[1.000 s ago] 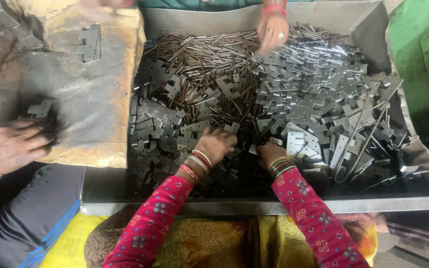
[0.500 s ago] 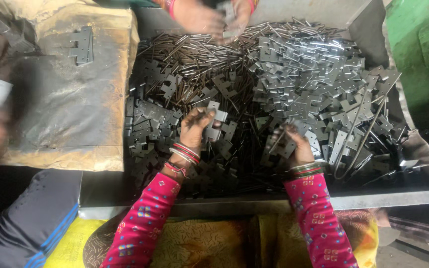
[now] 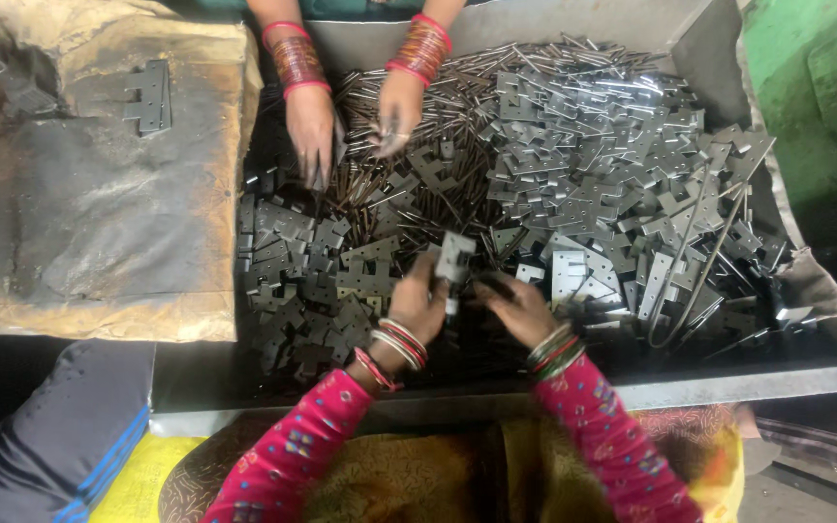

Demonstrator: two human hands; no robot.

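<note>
My left hand (image 3: 420, 302) holds a grey metal hinge plate (image 3: 454, 260) upright above a metal tray (image 3: 758, 378). My right hand (image 3: 515, 308) sits just to the right of it, fingertips pinched on a thin pin at the plate's lower edge. Both wrists carry bangles over pink patterned sleeves. Below the hands lie heaps of loose hinge plates (image 3: 612, 184) and a band of dark metal pins (image 3: 409, 194).
Across the tray, another person's two hands (image 3: 351, 121) with red bangles rest on the pins. A worn brown board (image 3: 79, 194) at the left carries one finished hinge (image 3: 152, 95). Long bent wires (image 3: 699, 252) lie at the tray's right. A green wall stands at the far right.
My hands came together from apart in the pile; the left lifted a hinge plate and the right now meets it. The other person's hands moved down into the pins.
</note>
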